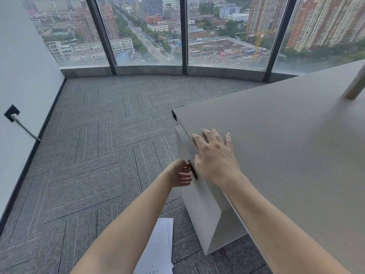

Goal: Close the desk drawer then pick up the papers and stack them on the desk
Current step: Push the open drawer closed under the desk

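Observation:
The beige desk [286, 155] fills the right side. Its drawer front [199, 196] faces left under the desk's edge, with a dark handle [193, 171] near the top. My left hand [180, 174] is curled around that handle from the left. My right hand [214, 155] lies flat on the desk top at the edge just above the drawer, fingers spread, holding nothing. White printed papers [158, 252] lie on the carpet below my left forearm, partly hidden by it.
Grey patterned carpet [98, 155] spreads to the left and ahead. A white wall [23, 86] with a socket and cable [13, 115] bounds the left. Floor-to-ceiling windows [148, 30] curve across the far side. A slanted pole [355, 86] rises from the desk at right.

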A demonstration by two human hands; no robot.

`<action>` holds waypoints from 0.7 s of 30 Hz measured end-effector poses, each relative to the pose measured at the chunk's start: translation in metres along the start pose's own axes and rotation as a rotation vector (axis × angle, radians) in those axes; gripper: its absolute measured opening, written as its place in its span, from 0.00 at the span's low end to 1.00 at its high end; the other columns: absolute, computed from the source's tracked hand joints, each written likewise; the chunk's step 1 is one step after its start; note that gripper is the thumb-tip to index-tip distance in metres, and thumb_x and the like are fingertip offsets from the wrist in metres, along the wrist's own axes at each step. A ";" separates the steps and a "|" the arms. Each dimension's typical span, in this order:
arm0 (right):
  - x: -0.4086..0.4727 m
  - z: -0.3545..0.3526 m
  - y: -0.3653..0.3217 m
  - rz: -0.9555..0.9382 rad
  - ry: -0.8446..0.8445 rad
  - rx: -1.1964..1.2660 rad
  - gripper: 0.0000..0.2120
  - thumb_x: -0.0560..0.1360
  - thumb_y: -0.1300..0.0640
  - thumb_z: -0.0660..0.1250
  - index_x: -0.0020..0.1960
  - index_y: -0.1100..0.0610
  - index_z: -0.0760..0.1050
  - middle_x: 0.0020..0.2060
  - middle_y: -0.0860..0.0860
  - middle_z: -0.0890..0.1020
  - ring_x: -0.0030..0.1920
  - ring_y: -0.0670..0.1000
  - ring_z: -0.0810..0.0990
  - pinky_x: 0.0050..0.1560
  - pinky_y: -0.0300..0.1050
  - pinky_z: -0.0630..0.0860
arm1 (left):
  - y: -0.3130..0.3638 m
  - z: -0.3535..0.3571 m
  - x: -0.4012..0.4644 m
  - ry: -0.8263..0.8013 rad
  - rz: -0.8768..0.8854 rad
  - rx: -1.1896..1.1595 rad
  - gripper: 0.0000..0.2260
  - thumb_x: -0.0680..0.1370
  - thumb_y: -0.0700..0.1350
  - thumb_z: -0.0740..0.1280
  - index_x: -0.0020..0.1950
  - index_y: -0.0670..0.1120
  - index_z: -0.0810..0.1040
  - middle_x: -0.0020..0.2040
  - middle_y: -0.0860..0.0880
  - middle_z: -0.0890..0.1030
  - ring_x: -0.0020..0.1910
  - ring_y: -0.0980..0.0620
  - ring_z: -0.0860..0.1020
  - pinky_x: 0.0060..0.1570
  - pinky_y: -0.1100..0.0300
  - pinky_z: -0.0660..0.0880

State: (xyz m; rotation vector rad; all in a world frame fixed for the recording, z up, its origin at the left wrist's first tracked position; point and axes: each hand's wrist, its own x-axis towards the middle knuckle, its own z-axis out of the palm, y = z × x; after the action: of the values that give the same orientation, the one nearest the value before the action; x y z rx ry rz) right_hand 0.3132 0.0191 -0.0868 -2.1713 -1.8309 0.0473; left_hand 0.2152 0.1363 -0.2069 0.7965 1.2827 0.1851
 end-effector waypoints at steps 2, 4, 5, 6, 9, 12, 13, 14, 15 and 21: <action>-0.001 0.000 0.000 0.000 -0.007 -0.004 0.28 0.77 0.55 0.59 0.76 0.49 0.62 0.77 0.56 0.62 0.80 0.58 0.54 0.77 0.67 0.45 | 0.000 -0.004 -0.001 0.032 0.036 0.091 0.12 0.76 0.47 0.60 0.40 0.40 0.75 0.52 0.39 0.78 0.49 0.42 0.78 0.56 0.50 0.77; 0.000 -0.001 0.000 -0.002 -0.010 -0.005 0.28 0.76 0.55 0.60 0.76 0.49 0.62 0.77 0.56 0.62 0.80 0.58 0.54 0.77 0.66 0.45 | 0.000 -0.010 -0.006 0.082 0.089 0.168 0.14 0.77 0.50 0.60 0.42 0.40 0.76 0.52 0.39 0.77 0.46 0.43 0.78 0.52 0.50 0.77; 0.000 -0.001 0.001 0.000 -0.010 -0.001 0.28 0.76 0.55 0.60 0.76 0.49 0.62 0.77 0.56 0.62 0.80 0.58 0.54 0.77 0.66 0.45 | 0.000 -0.012 -0.010 0.106 0.114 0.202 0.14 0.77 0.50 0.61 0.43 0.40 0.76 0.51 0.39 0.78 0.45 0.43 0.78 0.52 0.50 0.78; 0.000 -0.001 0.001 0.003 -0.011 0.002 0.28 0.76 0.55 0.60 0.76 0.49 0.62 0.77 0.56 0.63 0.80 0.58 0.54 0.77 0.66 0.45 | 0.000 -0.016 -0.016 0.129 0.138 0.235 0.14 0.78 0.51 0.61 0.43 0.40 0.76 0.50 0.40 0.78 0.44 0.43 0.78 0.52 0.49 0.78; 0.000 0.000 0.001 0.018 -0.021 -0.007 0.27 0.76 0.55 0.59 0.76 0.49 0.63 0.76 0.55 0.64 0.79 0.58 0.55 0.77 0.66 0.46 | -0.001 -0.027 -0.039 0.172 0.216 0.342 0.13 0.78 0.49 0.64 0.45 0.39 0.77 0.49 0.40 0.79 0.44 0.43 0.79 0.54 0.49 0.79; -0.002 -0.001 -0.003 0.025 -0.042 -0.028 0.28 0.76 0.56 0.59 0.76 0.51 0.63 0.76 0.56 0.64 0.79 0.59 0.56 0.77 0.66 0.46 | -0.002 -0.040 -0.070 0.193 0.278 0.462 0.10 0.77 0.47 0.64 0.46 0.39 0.78 0.48 0.41 0.79 0.43 0.44 0.79 0.52 0.49 0.79; -0.004 -0.002 -0.004 0.027 -0.048 -0.037 0.28 0.77 0.56 0.59 0.76 0.51 0.63 0.76 0.57 0.64 0.79 0.60 0.57 0.77 0.66 0.47 | -0.003 -0.044 -0.081 0.203 0.294 0.494 0.10 0.77 0.46 0.64 0.47 0.39 0.78 0.47 0.41 0.79 0.42 0.44 0.79 0.52 0.49 0.80; -0.006 -0.003 -0.005 0.029 -0.054 -0.051 0.28 0.77 0.56 0.59 0.77 0.52 0.62 0.76 0.57 0.64 0.79 0.60 0.57 0.77 0.66 0.48 | -0.004 -0.049 -0.093 0.209 0.305 0.515 0.09 0.77 0.45 0.64 0.47 0.39 0.78 0.47 0.42 0.79 0.42 0.45 0.79 0.51 0.49 0.80; -0.010 -0.004 -0.006 0.031 -0.063 -0.066 0.28 0.77 0.56 0.59 0.77 0.53 0.62 0.76 0.58 0.64 0.79 0.60 0.58 0.77 0.65 0.50 | -0.005 -0.054 -0.105 0.211 0.315 0.527 0.09 0.78 0.44 0.64 0.49 0.39 0.78 0.48 0.42 0.79 0.42 0.45 0.79 0.51 0.49 0.80; -0.038 -0.015 -0.045 0.147 -0.225 -0.156 0.25 0.78 0.51 0.60 0.73 0.56 0.65 0.76 0.60 0.63 0.77 0.64 0.57 0.75 0.70 0.51 | -0.021 -0.093 -0.181 0.260 0.366 0.532 0.10 0.78 0.42 0.64 0.55 0.38 0.77 0.49 0.41 0.78 0.44 0.45 0.79 0.49 0.51 0.80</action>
State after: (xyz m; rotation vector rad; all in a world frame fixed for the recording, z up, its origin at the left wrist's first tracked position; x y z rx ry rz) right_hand 0.2665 -0.0140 -0.0680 -2.4964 -1.8408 0.1937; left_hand 0.0692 0.0624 -0.0845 1.5045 1.4426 0.2502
